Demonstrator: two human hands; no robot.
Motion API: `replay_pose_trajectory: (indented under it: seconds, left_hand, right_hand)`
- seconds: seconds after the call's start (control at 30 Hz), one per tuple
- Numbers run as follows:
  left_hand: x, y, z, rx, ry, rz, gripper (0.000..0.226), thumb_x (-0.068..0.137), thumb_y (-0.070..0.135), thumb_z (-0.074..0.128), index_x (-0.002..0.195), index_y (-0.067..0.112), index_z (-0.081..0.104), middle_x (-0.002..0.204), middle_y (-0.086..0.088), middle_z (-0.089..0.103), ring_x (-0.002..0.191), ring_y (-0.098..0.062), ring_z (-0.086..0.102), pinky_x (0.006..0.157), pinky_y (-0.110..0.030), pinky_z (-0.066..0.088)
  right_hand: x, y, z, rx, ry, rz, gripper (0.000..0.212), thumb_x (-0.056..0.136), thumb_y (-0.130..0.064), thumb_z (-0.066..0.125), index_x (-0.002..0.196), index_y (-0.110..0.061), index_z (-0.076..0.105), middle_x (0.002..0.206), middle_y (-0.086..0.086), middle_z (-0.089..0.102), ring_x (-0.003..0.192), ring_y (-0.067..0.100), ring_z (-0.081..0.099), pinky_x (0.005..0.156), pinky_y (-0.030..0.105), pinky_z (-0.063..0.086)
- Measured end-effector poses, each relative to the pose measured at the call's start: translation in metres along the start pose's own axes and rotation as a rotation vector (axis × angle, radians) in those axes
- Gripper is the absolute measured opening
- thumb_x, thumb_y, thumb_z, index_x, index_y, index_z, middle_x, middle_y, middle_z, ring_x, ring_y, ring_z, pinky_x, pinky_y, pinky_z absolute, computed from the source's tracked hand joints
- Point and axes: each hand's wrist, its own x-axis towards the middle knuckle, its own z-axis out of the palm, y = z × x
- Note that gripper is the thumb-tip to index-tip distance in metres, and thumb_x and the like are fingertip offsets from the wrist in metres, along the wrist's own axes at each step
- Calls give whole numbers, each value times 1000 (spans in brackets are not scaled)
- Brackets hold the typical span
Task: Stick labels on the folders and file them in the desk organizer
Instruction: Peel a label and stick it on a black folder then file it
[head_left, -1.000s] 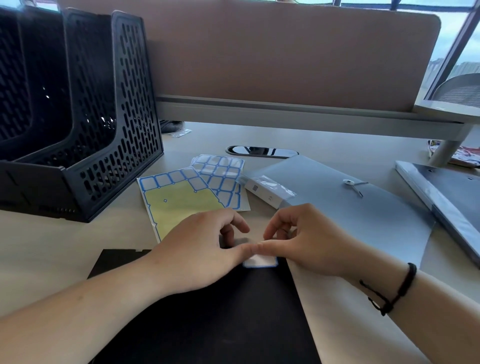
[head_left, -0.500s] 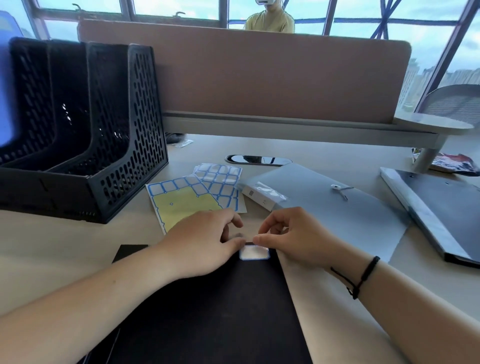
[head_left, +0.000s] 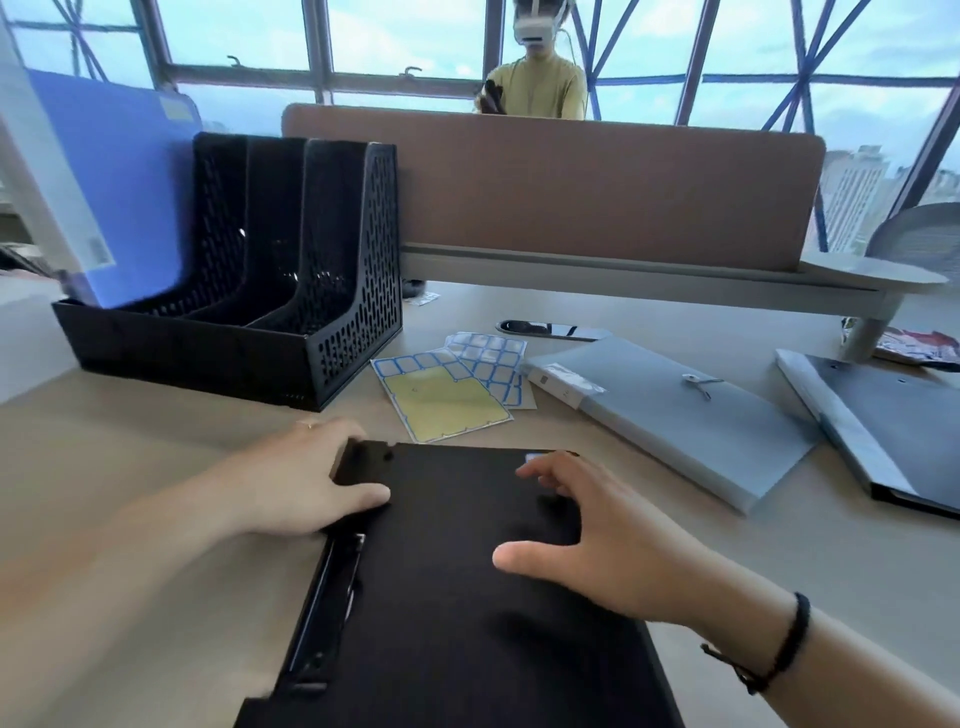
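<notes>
Black folder (head_left: 447, 587) lies flat on the desk (head_left: 130, 519) nearest the camera; left hand (head_left: 306, 480) grips its far-left corner, thumb on top and fingers curled over the edge, while right hand (head_left: 597, 535) is spread open over the cover, fingertips by the white label (head_left: 532, 458) at the far-right corner. Behind it are the label sheets (head_left: 452, 389), with a grey folder (head_left: 670, 415) and a dark folder (head_left: 893, 415) to the right. Further back left, the black desk organizer (head_left: 291, 291) has a blue folder (head_left: 124, 197) in its leftmost slot

Office, desk divider (head_left: 571, 187), file organizer (head_left: 291, 270)
</notes>
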Motion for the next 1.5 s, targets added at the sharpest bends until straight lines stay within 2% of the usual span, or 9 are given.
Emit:
replay_pose_trajectory:
  seconds: [0.13, 0.4, 0.5, 0.6, 0.7, 0.93, 1.1, 1.23, 1.5]
  left_hand:
    - [-23, 0, 2, -385, 19, 8, 62, 82, 55, 72, 135, 37, 45, 110, 23, 56, 105, -1, 56, 85, -19, 41]
    - [-34, 22, -6, -1297, 22, -170, 47, 83, 20, 77, 125, 21, 55, 117, -6, 63, 107, -17, 60, 107, -38, 41]
    - [-33, 20, -12, -1589, 51, -328, 32, 87, 9, 69, 116, 12, 56, 104, -16, 61, 85, -24, 62, 84, -41, 55]
    - [-40, 19, -5, -1532, -50, -297, 37, 89, 6, 65, 125, 8, 58, 127, -14, 61, 101, -19, 61, 81, -31, 49]
    - [-44, 15, 6, -1426, -34, -307, 92, 71, 7, 83, 150, 7, 36, 153, -12, 43, 130, -28, 50, 108, -43, 43]
    - [-70, 17, 1, -1285, 21, -137, 114, 83, -13, 69, 157, 41, 0, 115, -9, 71, 108, -28, 68, 105, -50, 46]
    - [-85, 15, 1, -1348, -44, -29, 80, 81, -18, 67, 146, 23, 44, 126, -17, 66, 109, -35, 70, 96, -55, 54]
    - [-91, 15, 7, -1308, 19, -9, 136, 58, -7, 84, 154, 51, 8, 143, -9, 48, 119, -22, 63, 94, -44, 56]
    - [-76, -5, -12, -1334, 289, -91, 117, 73, -12, 77, 157, 37, 12, 140, 0, 51, 93, -7, 66, 60, -24, 53]
  right_hand:
    - [-14, -16, 18, -199, -72, -104, 76, 77, -81, 53, 142, -47, 37, 154, -21, 30, 146, 5, 23, 121, 29, 17]
    - [-14, -18, 35, -296, -74, -136, 72, 86, -80, 35, 150, -47, 28, 164, -20, 14, 153, 4, 4, 125, 33, 1]
    - [-15, -19, 36, -294, -64, -137, 72, 87, -80, 34, 150, -47, 27, 165, -19, 14, 153, 6, 4, 125, 34, 2]
    - [-15, -19, 36, -275, -50, -137, 72, 86, -80, 35, 150, -47, 27, 164, -21, 14, 153, 4, 5, 125, 33, 3]
    - [-14, -19, 34, -240, -35, -127, 71, 86, -79, 40, 149, -48, 31, 163, -24, 16, 152, 2, 7, 125, 30, 5]
    - [-10, -22, 32, -154, 27, -111, 69, 87, -75, 45, 148, -49, 31, 159, -30, 20, 149, -3, 14, 122, 26, 13]
    - [-3, -21, 29, -82, 118, -39, 69, 85, -76, 47, 147, -50, 30, 152, -26, 39, 140, 6, 37, 110, 28, 35]
    - [-2, -29, 30, -101, 174, -43, 64, 88, -72, 47, 145, -45, 36, 145, -22, 48, 132, 9, 46, 104, 29, 41]
    - [10, -75, 41, -135, 225, -160, 49, 95, -62, 45, 138, -37, 48, 145, -20, 46, 132, 4, 44, 105, 24, 39]
